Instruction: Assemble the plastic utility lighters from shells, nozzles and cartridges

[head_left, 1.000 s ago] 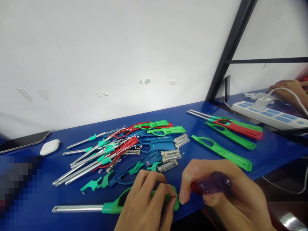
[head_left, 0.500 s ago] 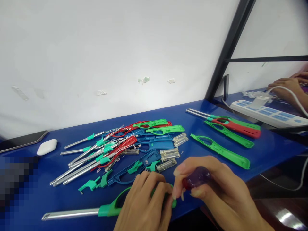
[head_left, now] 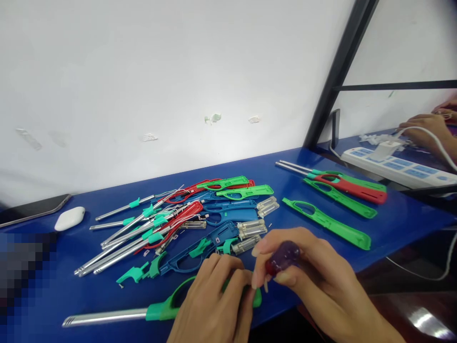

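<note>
Near the table's front edge lies a green long-nosed lighter [head_left: 162, 310], its metal tube pointing left. My left hand [head_left: 216, 297] is closed over its handle and hides most of it; only the rounded green end shows past my fingers. Just right of it, my right hand [head_left: 314, 276] grips a screwdriver by its dark purple and red translucent handle [head_left: 284, 257]. The screwdriver's tip is hidden by my fingers. Behind my left hand lie a blue lighter shell half [head_left: 180, 262], teal triggers [head_left: 134, 273] and clear fuel tanks [head_left: 247, 244].
A pile of metal lighter tubes [head_left: 121, 255] with wires lies left of centre. Green shell halves [head_left: 332, 224] and a red-handled lighter [head_left: 357, 188] rest at right. A white earphone case [head_left: 70, 218] and a phone [head_left: 35, 209] sit left. Beyond the black frame are a power strip [head_left: 400, 166] and another person's hands [head_left: 424, 131].
My right hand has shifted slightly left, and the screwdriver handle has turned more upright in its fingers. My left hand and the green lighter stay almost where they were.
</note>
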Demonstrator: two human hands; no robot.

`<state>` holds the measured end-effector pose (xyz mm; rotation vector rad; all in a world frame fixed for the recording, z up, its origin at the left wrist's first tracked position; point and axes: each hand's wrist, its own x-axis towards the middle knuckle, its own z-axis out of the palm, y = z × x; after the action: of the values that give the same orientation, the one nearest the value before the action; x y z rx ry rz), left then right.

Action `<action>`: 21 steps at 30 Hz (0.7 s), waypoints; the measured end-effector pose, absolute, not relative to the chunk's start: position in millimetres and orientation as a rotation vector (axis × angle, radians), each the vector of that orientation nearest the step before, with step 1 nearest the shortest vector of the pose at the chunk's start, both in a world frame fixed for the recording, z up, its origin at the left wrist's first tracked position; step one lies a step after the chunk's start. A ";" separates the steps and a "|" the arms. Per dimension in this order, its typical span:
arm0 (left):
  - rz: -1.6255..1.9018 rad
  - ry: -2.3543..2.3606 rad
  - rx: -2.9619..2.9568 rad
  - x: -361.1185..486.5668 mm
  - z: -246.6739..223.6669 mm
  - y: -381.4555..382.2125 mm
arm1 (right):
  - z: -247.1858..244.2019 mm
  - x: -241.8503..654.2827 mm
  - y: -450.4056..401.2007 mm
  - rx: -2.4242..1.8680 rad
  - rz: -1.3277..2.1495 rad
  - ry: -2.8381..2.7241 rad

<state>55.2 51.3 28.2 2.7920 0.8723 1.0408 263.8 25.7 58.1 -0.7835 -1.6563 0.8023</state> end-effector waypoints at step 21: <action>0.995 0.966 2.839 49.3 20.9 46.7 | 67.3 257.8 37.6 -0.661 0.485 -1.651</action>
<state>49.3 46.7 20.9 2.8386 0.9658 0.9948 257.8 37.6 67.3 -0.6615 -1.6508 0.4852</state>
